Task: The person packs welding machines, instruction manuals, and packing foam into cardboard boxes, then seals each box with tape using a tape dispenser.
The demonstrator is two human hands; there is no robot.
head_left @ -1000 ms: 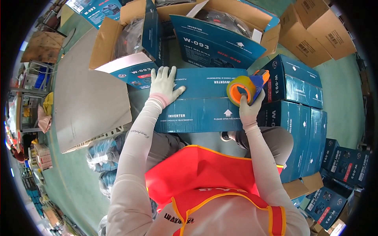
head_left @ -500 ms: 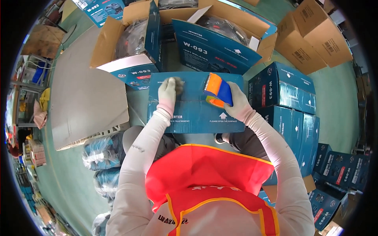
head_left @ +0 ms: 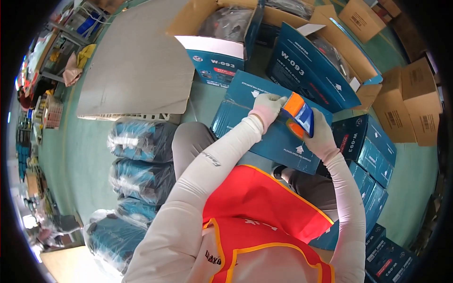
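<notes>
A closed teal cardboard box (head_left: 231, 111) lies in front of my knees, its top flaps meeting along a middle seam. My right hand (head_left: 322, 136), in a pale glove, is wrapped round an orange and blue tape dispenser (head_left: 302, 114), held just above the box's right part. My left hand (head_left: 268, 109), gloved too, is closed, its fingertips drawn together at the dispenser's front edge. Whatever those fingers pinch is too small to make out. The lower part of the dispenser is partly covered by my right palm.
Open teal cartons (head_left: 214, 59) with plastic-wrapped machines stand beyond the box. Brown cartons (head_left: 401, 101) are at the far right, stacked teal boxes (head_left: 375, 160) nearer. Several bagged teal machines (head_left: 141, 181) line my left, below a grey board (head_left: 137, 61) on a pallet.
My left hand has left the box's top and come across to the dispenser, its fingers now closed. The view has swung left, and the box appears turned and shifted right.
</notes>
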